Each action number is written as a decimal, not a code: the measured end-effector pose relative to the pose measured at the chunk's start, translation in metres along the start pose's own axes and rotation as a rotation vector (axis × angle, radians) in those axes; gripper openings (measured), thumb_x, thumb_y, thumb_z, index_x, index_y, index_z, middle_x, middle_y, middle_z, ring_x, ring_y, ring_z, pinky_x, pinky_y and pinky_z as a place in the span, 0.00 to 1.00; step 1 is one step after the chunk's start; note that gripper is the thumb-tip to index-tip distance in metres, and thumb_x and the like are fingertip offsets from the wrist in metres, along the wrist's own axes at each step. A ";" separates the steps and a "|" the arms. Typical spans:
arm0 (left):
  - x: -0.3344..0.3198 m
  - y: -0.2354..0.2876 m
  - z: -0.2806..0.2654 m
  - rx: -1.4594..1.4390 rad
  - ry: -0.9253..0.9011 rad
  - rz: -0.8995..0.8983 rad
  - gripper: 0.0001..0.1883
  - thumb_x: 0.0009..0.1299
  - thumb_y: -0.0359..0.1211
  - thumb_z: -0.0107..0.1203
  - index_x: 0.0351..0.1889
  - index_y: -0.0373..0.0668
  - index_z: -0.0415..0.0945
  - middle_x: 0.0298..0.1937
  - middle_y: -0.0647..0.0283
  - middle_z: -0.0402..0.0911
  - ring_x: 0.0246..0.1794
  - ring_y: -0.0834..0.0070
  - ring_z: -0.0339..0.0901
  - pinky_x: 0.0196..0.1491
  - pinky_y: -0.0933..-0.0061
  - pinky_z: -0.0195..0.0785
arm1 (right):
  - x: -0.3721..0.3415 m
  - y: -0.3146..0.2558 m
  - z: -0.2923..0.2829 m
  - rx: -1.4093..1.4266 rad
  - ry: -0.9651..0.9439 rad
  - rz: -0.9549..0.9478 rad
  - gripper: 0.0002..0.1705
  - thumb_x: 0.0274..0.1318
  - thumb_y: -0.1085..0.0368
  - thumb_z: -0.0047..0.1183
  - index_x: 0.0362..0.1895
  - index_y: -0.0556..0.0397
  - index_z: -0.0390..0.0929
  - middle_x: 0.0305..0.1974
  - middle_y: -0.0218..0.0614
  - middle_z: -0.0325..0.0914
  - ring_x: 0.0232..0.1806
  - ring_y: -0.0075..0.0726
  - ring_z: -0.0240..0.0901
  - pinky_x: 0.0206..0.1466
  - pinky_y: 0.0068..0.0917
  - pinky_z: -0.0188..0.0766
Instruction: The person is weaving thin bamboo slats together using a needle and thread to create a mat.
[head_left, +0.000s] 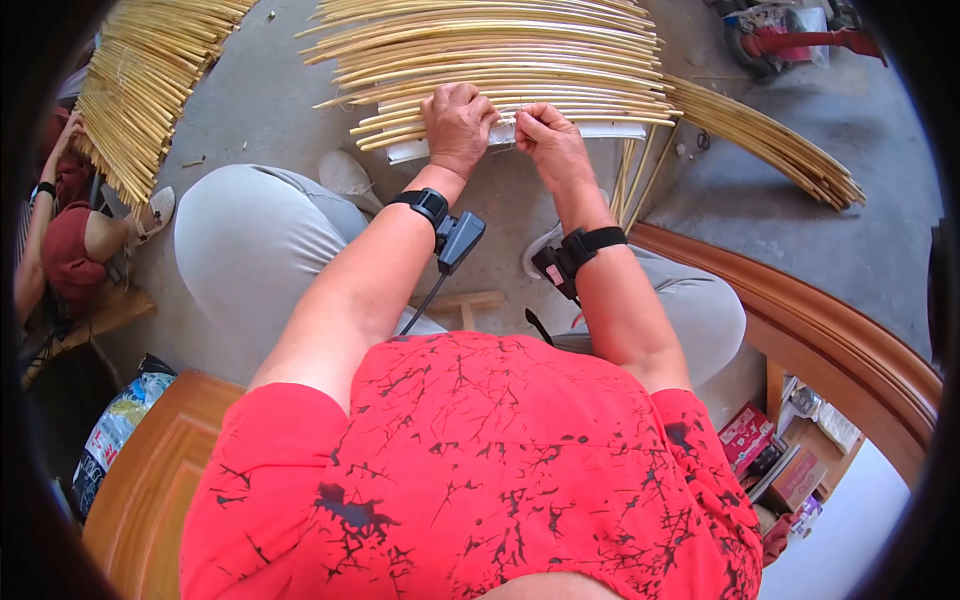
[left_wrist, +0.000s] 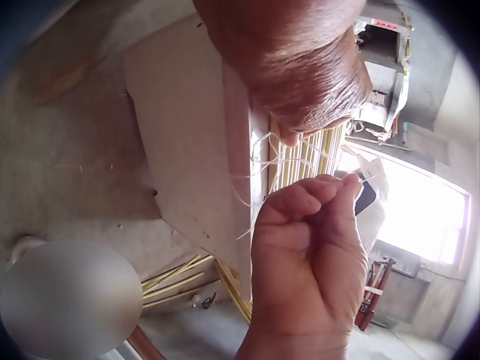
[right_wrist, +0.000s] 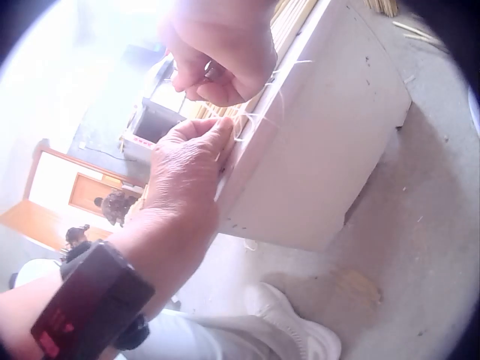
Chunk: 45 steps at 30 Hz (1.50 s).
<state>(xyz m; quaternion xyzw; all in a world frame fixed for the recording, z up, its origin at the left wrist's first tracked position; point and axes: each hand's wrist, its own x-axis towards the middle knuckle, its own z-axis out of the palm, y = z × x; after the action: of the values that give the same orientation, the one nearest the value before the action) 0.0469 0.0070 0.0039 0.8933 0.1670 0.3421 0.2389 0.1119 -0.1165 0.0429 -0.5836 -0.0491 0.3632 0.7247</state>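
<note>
A row of thin yellow sticks (head_left: pixel 500 75) lies side by side over a white board (head_left: pixel 610 130), in front of the seated person. My left hand (head_left: pixel 458 125) curls over the nearest sticks, thumb and index finger pinching at their edge in the right wrist view. Just to its right, my right hand (head_left: pixel 552 145) pinches a thin needle (left_wrist: pixel 369 178) between thumb and index finger. Loose loops of white thread (left_wrist: pixel 281 159) hang between the two hands beside the board. A metal ring (right_wrist: pixel 212 71) shows on a right-hand finger.
More sticks (head_left: pixel 765 140) fan out at the right, and a second stick mat (head_left: pixel 150 95) stands at the left near another person (head_left: pixel 75 235). A wooden frame (head_left: pixel 800 320) runs along the right side. Scissors (head_left: pixel 703 141) lie on the floor.
</note>
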 end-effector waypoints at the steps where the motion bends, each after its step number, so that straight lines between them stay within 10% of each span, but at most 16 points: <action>1: -0.001 -0.001 0.001 0.003 -0.001 -0.001 0.07 0.45 0.37 0.61 0.18 0.54 0.73 0.29 0.77 0.69 0.40 0.73 0.64 0.43 0.66 0.52 | 0.002 0.001 0.002 0.077 -0.053 -0.018 0.02 0.50 0.69 0.51 0.28 0.53 0.73 0.20 0.26 0.69 0.22 0.20 0.64 0.26 0.16 0.62; 12: -0.001 -0.001 0.004 0.049 -0.025 -0.023 0.06 0.46 0.37 0.60 0.19 0.53 0.73 0.30 0.76 0.70 0.41 0.73 0.64 0.43 0.66 0.52 | 0.003 -0.023 0.009 0.192 -0.230 -0.014 0.02 0.51 0.71 0.49 0.30 0.56 0.72 0.24 0.28 0.70 0.23 0.23 0.62 0.27 0.18 0.61; 19: -0.002 -0.006 0.001 -0.014 -0.053 -0.011 0.14 0.46 0.34 0.60 0.32 0.51 0.73 0.36 0.70 0.72 0.41 0.67 0.64 0.44 0.66 0.54 | -0.001 -0.061 -0.041 -1.472 -0.194 -0.133 0.05 0.50 0.67 0.52 0.27 0.55 0.75 0.19 0.22 0.68 0.19 0.18 0.61 0.22 0.17 0.60; 22: -0.001 -0.008 -0.002 -0.113 -0.052 -0.063 0.15 0.47 0.32 0.59 0.35 0.48 0.72 0.37 0.66 0.72 0.43 0.64 0.64 0.48 0.64 0.55 | -0.007 -0.082 -0.039 -1.229 0.117 -0.257 0.05 0.49 0.67 0.52 0.27 0.54 0.76 0.17 0.26 0.69 0.20 0.21 0.65 0.25 0.21 0.66; 24: -0.003 -0.011 -0.005 -0.085 -0.040 -0.025 0.17 0.48 0.31 0.59 0.38 0.47 0.71 0.39 0.63 0.72 0.45 0.63 0.64 0.51 0.64 0.54 | -0.023 -0.106 -0.021 -0.247 0.241 -0.283 0.04 0.52 0.66 0.49 0.29 0.52 0.74 0.20 0.27 0.69 0.21 0.22 0.65 0.26 0.21 0.70; 27: -0.010 -0.016 -0.008 0.017 -0.105 0.076 0.21 0.52 0.32 0.56 0.46 0.43 0.69 0.46 0.58 0.70 0.52 0.60 0.61 0.57 0.63 0.50 | -0.033 -0.122 -0.004 -0.002 0.216 -0.402 0.04 0.55 0.65 0.47 0.31 0.50 0.71 0.23 0.28 0.68 0.23 0.21 0.66 0.28 0.24 0.73; 40: -0.030 -0.008 -0.019 0.430 -0.461 0.152 0.40 0.60 0.54 0.46 0.63 0.37 0.48 0.66 0.51 0.45 0.68 0.60 0.35 0.66 0.56 0.25 | -0.049 -0.170 0.020 0.407 -0.234 -0.690 0.07 0.54 0.64 0.47 0.34 0.54 0.70 0.28 0.36 0.69 0.34 0.35 0.68 0.48 0.40 0.68; 42: -0.030 -0.008 -0.018 0.426 -0.464 0.149 0.40 0.60 0.54 0.46 0.63 0.37 0.48 0.66 0.50 0.45 0.68 0.60 0.35 0.66 0.56 0.25 | -0.059 -0.188 0.026 0.237 -0.211 -0.956 0.05 0.54 0.67 0.46 0.32 0.55 0.71 0.27 0.37 0.70 0.35 0.37 0.69 0.53 0.45 0.65; 45: -0.031 -0.009 -0.017 0.418 -0.477 0.144 0.40 0.60 0.54 0.46 0.63 0.37 0.48 0.66 0.50 0.44 0.68 0.59 0.34 0.66 0.56 0.24 | -0.097 -0.206 0.065 0.061 -0.128 -1.202 0.08 0.54 0.68 0.47 0.38 0.56 0.66 0.27 0.33 0.67 0.31 0.28 0.66 0.44 0.29 0.69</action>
<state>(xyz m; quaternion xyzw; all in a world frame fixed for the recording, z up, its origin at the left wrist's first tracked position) 0.0117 0.0056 -0.0063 0.9875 0.1093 0.0975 0.0578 0.1049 -0.1318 0.2791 -0.4096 -0.4032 -0.0745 0.8149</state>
